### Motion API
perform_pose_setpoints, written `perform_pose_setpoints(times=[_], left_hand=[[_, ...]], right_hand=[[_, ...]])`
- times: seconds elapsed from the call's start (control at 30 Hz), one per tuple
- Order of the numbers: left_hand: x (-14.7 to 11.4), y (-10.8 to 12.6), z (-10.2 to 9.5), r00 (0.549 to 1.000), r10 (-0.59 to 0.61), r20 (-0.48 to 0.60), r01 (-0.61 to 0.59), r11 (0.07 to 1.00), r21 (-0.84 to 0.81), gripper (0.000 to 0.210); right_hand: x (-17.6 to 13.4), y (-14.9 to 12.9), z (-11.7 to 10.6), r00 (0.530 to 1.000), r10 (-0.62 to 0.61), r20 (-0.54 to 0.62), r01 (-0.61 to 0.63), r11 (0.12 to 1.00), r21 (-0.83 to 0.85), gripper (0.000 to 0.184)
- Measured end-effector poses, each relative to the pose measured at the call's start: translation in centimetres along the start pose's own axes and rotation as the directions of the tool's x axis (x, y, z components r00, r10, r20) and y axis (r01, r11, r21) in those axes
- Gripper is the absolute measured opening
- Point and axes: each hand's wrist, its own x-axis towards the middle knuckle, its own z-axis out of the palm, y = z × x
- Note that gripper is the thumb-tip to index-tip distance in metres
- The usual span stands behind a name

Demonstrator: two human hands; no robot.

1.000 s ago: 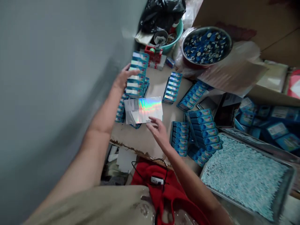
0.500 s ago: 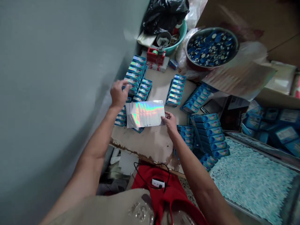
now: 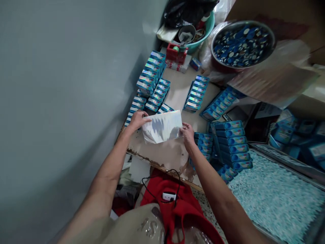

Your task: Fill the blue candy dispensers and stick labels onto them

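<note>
A shiny silver holographic sheet (image 3: 164, 127) is held over the front of the table, tilted a little. My right hand (image 3: 188, 134) grips its right edge between thumb and fingers. At the sheet's upper left corner is my left hand (image 3: 138, 120), thumb and fingers closed on that edge. Whether the sheet is one layer or several, I cannot tell. Behind the left hand stand rows of small blue boxes (image 3: 152, 73) with shiny strips on their tops. Another row of blue boxes (image 3: 196, 93) lies beyond the sheet to the right.
A red tape dispenser (image 3: 176, 53) sits at the back, near a teal basin (image 3: 209, 25). A metal bowl (image 3: 273, 40) holds blue and white round pieces. Stacked blue boxes (image 3: 230, 144) stand at right, beside a tray of pale teal bits (image 3: 276, 193). A wall (image 3: 63, 84) rises at left.
My left hand has come down from above the box rows and taken the sheet's left edge. My right hand keeps its hold. The sheet has tilted and its rainbow glare has faded.
</note>
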Motion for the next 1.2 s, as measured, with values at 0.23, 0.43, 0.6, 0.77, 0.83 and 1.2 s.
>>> perform_pose_setpoints(times=[0.23,0.43,0.6,0.77,0.83,1.2], left_hand=[[-1.5,0.4,0.0,0.995,-0.099,0.020,0.101,0.965,-0.241,0.010],[-2.3,2.3,-0.5,0.996,-0.089,0.024,0.092,0.968,-0.233,0.009],[-2.3,3.0,-0.5,0.999,-0.043,0.022,0.048,0.966,-0.255,0.013],[-2.3,2.3,0.0,0.991,-0.128,0.041,0.134,0.926,-0.352,0.015],[-2.3,1.9,0.2,0.982,-0.170,0.076,0.186,0.893,-0.409,0.016],[-1.4,2.1,-0.7,0.986,-0.162,-0.047,0.145,0.956,-0.256,0.012]], right_hand=[[-3.3,-3.5,0.1,0.977,-0.199,-0.076,0.169,0.940,-0.297,0.046],[-5.3,-8.1,6.0,0.704,-0.548,0.452,0.701,0.431,-0.568,0.041],[-4.7,-7.8,10.3,0.642,-0.512,0.571,0.752,0.277,-0.598,0.040],[-4.9,-5.8,9.8,0.575,-0.522,0.630,0.811,0.261,-0.524,0.043],[-5.4,-5.4,9.2,0.566,-0.520,0.640,0.818,0.260,-0.512,0.043],[-8.3,-7.6,7.0,0.608,-0.560,0.563,0.751,0.176,-0.636,0.026]])
